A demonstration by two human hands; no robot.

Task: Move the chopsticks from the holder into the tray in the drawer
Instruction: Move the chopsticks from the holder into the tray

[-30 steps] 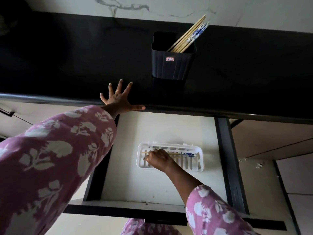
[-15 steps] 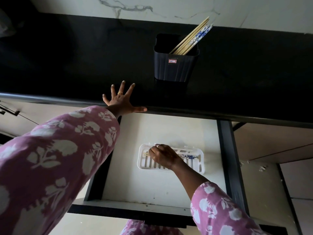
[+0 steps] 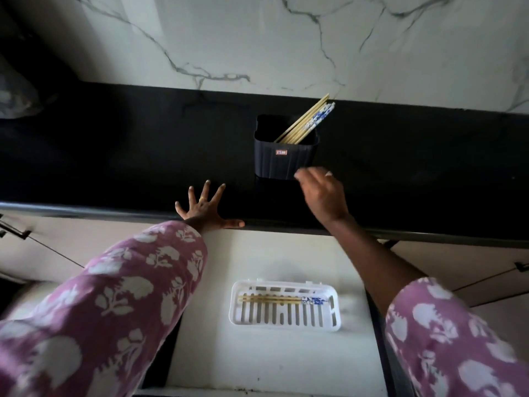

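Note:
A black ribbed holder [image 3: 284, 156] stands on the black counter, with several wooden chopsticks [image 3: 307, 121] leaning to its right corner, some with blue-patterned tops. A white slotted tray [image 3: 284, 319] lies in the open drawer and holds a pair of chopsticks [image 3: 282, 300] laid lengthwise. My right hand [image 3: 322, 193] hovers empty just in front of the holder, fingers loosely curled and apart, blurred by motion. My left hand [image 3: 204, 210] rests flat on the counter edge with fingers spread.
The pale drawer floor [image 3: 257, 359] has dark side rails. A marble wall [image 3: 257, 38] rises behind the counter. A greyish bundle [image 3: 14, 96] sits at the far left. Closed cabinet fronts [image 3: 458, 267] flank the drawer.
My right hand let go of the chopsticks in the tray and rose up to the counter, just below the holder. The left hand stayed put. The camera tilted up.

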